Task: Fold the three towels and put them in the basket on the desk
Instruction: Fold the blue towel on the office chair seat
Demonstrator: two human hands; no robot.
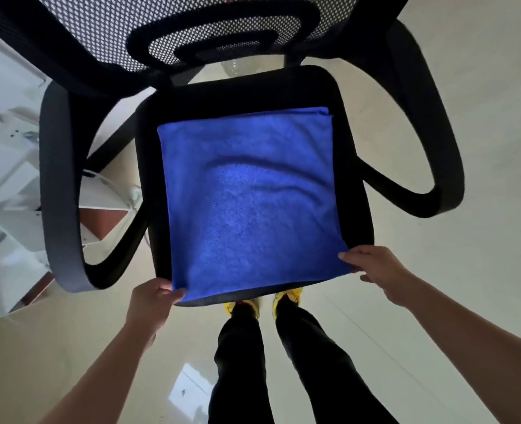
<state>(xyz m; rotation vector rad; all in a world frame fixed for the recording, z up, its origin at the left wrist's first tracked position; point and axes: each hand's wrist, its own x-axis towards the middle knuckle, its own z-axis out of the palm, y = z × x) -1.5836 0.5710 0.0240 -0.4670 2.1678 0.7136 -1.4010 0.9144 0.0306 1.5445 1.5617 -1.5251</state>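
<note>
A blue towel lies spread flat on the black seat of an office chair, with a few soft creases across its middle. A second blue edge shows under its far side, so it seems doubled or stacked. My left hand pinches the towel's near left corner at the seat's front edge. At the near right corner my right hand grips the towel. No basket or desk top is in view.
The chair's mesh backrest rises at the top, and its curved armrests flank the seat on both sides. White furniture stands to the left. My legs and yellow shoes are right below the seat front, on pale tiled floor.
</note>
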